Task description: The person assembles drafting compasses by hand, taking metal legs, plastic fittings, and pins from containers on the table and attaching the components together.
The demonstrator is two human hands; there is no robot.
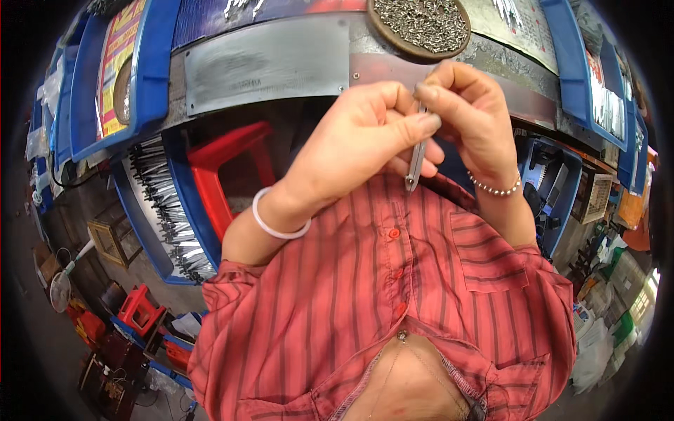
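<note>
My left hand (372, 133) is closed round a slim silver metal bar (417, 163), its thumb pressed along one side. The bar hangs over my striped shirt, its lower end showing a small round hole or rivet. My right hand (474, 112) is pinched at the bar's upper end, thumb against forefinger. Whatever sits between those fingertips is too small to make out. Just beyond both hands, a round brown dish (378, 29) holds many small metal pins or rivets (425, 24).
A grey metal plate (267, 67) lies on the bench at left. Blue bins flank the bench, left (154, 70) and right (572, 70). Below stand a blue tray (188, 189) of thin metal parts, a red stool (228, 144) and another blue bin (570, 203).
</note>
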